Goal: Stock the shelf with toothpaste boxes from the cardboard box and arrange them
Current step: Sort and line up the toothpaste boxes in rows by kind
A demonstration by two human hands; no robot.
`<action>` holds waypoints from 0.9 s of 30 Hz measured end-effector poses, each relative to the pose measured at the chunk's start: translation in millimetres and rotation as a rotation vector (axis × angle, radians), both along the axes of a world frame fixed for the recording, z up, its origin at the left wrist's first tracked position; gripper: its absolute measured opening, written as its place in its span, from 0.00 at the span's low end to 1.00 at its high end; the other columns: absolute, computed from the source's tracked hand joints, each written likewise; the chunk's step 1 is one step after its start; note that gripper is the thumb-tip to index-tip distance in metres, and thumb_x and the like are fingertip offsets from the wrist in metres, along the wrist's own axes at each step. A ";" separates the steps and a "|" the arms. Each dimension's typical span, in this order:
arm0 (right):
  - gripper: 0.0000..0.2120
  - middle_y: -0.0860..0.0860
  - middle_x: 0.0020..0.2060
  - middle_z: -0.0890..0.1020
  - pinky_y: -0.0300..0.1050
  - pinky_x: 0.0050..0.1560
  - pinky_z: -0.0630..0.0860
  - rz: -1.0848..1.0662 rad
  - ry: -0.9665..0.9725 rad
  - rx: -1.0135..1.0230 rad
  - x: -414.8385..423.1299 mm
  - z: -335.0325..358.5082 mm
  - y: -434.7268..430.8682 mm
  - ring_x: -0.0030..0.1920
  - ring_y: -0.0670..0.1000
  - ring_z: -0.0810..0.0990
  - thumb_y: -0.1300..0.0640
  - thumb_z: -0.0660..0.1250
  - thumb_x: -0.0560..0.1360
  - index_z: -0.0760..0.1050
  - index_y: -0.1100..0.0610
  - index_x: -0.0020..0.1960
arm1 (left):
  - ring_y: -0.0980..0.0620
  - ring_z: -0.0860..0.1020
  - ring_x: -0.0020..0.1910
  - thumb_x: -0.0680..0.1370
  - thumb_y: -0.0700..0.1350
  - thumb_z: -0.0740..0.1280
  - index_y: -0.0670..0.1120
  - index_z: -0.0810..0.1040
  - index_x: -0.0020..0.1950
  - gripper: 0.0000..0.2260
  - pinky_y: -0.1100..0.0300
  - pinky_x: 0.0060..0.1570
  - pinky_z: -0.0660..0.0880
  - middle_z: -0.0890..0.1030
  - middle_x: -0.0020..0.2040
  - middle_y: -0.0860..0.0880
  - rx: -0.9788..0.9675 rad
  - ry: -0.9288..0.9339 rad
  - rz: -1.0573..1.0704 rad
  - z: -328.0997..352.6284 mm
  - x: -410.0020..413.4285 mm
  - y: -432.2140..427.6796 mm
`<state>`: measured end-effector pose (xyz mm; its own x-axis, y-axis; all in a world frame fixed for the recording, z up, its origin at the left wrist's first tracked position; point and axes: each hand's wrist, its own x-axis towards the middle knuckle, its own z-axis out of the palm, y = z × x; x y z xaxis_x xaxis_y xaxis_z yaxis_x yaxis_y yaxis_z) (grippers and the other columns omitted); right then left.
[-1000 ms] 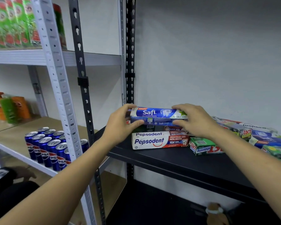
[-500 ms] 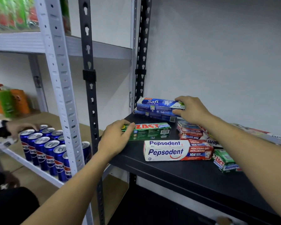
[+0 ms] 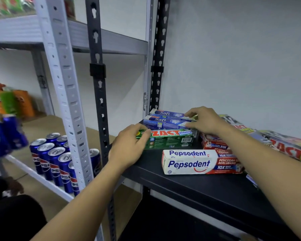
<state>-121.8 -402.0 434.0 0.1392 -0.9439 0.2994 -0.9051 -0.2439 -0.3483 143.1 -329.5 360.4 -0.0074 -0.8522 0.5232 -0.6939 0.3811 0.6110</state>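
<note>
Two blue Safi toothpaste boxes (image 3: 163, 121) lie stacked at the back left corner of the black shelf (image 3: 198, 190). My right hand (image 3: 204, 121) holds their right ends, fingers on top and thumb at the front. Just in front lies a green Zact box (image 3: 170, 138); my left hand (image 3: 129, 148) grips its left end. A white and red Pepsodent box (image 3: 198, 162) lies nearer the front edge. Red Pepsodent boxes (image 3: 214, 145) sit partly hidden under my right wrist. More Zact boxes (image 3: 288, 148) lie jumbled at the right.
The black upright post (image 3: 99, 101) and the white post (image 3: 63, 84) stand left of my left arm. Pepsi cans (image 3: 54, 160) fill the neighbouring shelf, where a blurred hand lifts more cans (image 3: 5, 134). Snack bags (image 3: 10, 101) stand further back.
Both hands set the Safi box at the back left corner on another Safi box. My left hand then dropped to the green Zact box and holds its end close in front of the Safi stack.
</note>
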 end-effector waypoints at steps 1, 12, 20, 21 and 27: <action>0.20 0.52 0.59 0.80 0.40 0.56 0.70 0.001 0.005 -0.004 -3.0 0.4 1.6 0.57 0.50 0.77 0.53 0.76 0.71 0.78 0.53 0.61 | 0.57 0.77 0.50 0.81 0.59 0.59 0.56 0.77 0.55 0.12 0.53 0.49 0.77 0.81 0.53 0.56 -0.004 -0.001 0.002 -0.5 0.2 -0.3; 0.27 0.52 0.57 0.82 0.44 0.57 0.74 -0.103 0.034 0.036 -17.9 -9.7 11.0 0.55 0.52 0.79 0.46 0.78 0.67 0.78 0.55 0.62 | 0.56 0.77 0.49 0.80 0.63 0.57 0.57 0.77 0.54 0.14 0.53 0.48 0.77 0.81 0.51 0.57 -0.006 -0.016 0.052 -3.2 -0.4 -2.1; 0.28 0.52 0.59 0.81 0.44 0.53 0.75 -0.142 -0.030 0.012 -18.8 -18.8 8.6 0.55 0.52 0.79 0.46 0.76 0.69 0.75 0.57 0.65 | 0.59 0.77 0.47 0.80 0.62 0.58 0.57 0.77 0.52 0.13 0.57 0.44 0.74 0.81 0.50 0.58 -0.008 0.000 0.054 -4.2 -1.1 -3.1; 0.28 0.52 0.59 0.81 0.43 0.51 0.73 -0.139 -0.036 0.004 -18.6 -19.9 8.5 0.55 0.52 0.79 0.46 0.75 0.70 0.75 0.57 0.66 | 0.58 0.77 0.47 0.80 0.62 0.58 0.57 0.77 0.52 0.13 0.56 0.44 0.74 0.81 0.50 0.57 -0.006 0.000 0.055 -4.2 -1.1 -2.9; 0.27 0.53 0.58 0.81 0.41 0.50 0.69 -0.146 -0.065 -0.033 -18.3 -24.2 10.9 0.55 0.52 0.78 0.47 0.75 0.70 0.74 0.58 0.65 | 0.58 0.78 0.47 0.80 0.62 0.58 0.57 0.77 0.52 0.13 0.56 0.45 0.75 0.82 0.49 0.58 -0.002 0.013 0.055 -4.5 -0.9 -2.3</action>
<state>-140.1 -391.1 409.8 -0.0200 -0.9422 0.3345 -0.9075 -0.1233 -0.4016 142.2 -331.8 355.9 0.0463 -0.8499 0.5249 -0.7055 0.3441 0.6195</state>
